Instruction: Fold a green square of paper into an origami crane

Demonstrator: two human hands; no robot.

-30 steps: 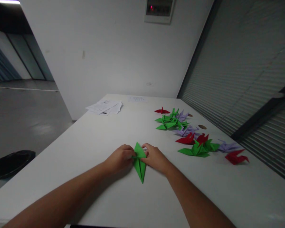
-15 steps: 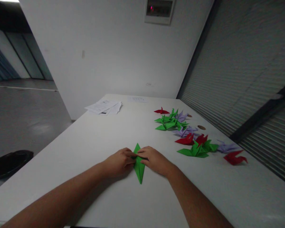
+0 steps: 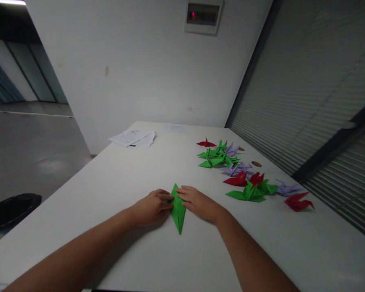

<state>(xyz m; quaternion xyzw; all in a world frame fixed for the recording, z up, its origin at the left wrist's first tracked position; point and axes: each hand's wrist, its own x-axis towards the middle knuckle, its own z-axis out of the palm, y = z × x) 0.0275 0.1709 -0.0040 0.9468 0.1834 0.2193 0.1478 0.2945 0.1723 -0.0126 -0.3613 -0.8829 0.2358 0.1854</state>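
A green folded paper (image 3: pixel 178 211), a long kite shape with points toward and away from me, lies flat on the white table (image 3: pixel 124 182). My left hand (image 3: pixel 152 207) rests on its left edge with fingers curled and fingertips pressing the paper. My right hand (image 3: pixel 197 204) lies over its right side, fingers stretched flat and pressing down. Both hands touch the paper near its widest part.
Several finished paper cranes in green, red and lilac (image 3: pixel 246 178) lie in a row to the right. A stack of white sheets (image 3: pixel 134 138) sits at the far left of the table. A dark bin (image 3: pixel 12 209) stands on the floor at left. Slatted blinds (image 3: pixel 316 89) run along the right.
My right hand has slid left over the green paper and flattened its fingers on it. The paper looks narrower than one second ago. My left hand has barely moved.
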